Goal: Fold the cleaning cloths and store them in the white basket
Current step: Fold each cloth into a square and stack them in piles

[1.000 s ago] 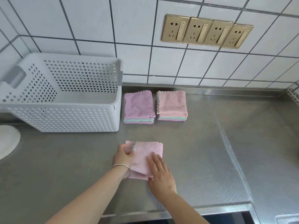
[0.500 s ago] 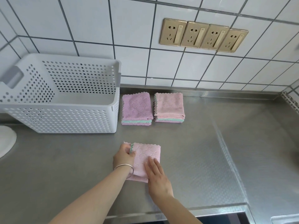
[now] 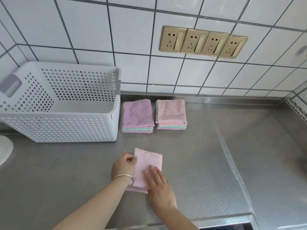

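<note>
The steel counter (image 3: pixel 216 163) fills the lower frame, with the empty white basket (image 3: pixel 66 130) at middle left and two folded stacks (image 3: pixel 137 117) just right of it. Low in the centre lies a pink cloth (image 3: pixel 149 161): the left hand (image 3: pixel 123 166) pinches its left edge, while the right hand (image 3: pixel 159 185) lies open and flat on it. If that pinch lets go unevenly, I reckon the layers could slip out of square.

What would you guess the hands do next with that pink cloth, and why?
Probably lift the folded pink cloth onto a stack or into the white basket. It already lies folded square on the steel counter, the left hand pinching its edge and the right hand flat on it. The basket looks empty.
</note>
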`<state>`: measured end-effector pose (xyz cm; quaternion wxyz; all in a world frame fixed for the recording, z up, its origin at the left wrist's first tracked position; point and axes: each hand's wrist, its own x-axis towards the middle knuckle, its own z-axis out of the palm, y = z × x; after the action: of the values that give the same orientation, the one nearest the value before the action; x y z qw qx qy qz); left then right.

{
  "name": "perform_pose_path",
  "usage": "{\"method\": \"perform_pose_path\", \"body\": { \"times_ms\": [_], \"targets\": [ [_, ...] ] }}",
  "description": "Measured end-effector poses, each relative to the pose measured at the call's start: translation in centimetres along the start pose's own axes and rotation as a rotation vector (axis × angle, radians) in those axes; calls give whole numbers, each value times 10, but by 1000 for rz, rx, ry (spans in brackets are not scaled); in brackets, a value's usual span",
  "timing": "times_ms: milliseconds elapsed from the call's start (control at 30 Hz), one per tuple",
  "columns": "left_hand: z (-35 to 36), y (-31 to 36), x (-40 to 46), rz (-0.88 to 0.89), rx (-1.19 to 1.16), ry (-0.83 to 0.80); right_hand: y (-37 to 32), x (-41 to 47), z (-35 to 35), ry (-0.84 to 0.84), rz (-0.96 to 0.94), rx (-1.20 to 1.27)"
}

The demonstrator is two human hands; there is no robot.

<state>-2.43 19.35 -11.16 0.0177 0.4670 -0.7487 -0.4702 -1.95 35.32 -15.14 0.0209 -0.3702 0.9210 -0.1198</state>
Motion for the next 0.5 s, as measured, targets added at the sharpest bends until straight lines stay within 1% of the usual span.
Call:
{"method": "perform_pose_path", "body": {
  "times_ms": [167,367,500],
  "targets": [
    [-13,-7,7,62,-29,30,1,5,2,-29,14,-34],
    [-19,-16,17,8,-30,51,-1,10,7,-41,-33,-68],
    [-18,-24,13,-14,-86,105,-2,10,8,-55,-64,-79]
  ]
}}
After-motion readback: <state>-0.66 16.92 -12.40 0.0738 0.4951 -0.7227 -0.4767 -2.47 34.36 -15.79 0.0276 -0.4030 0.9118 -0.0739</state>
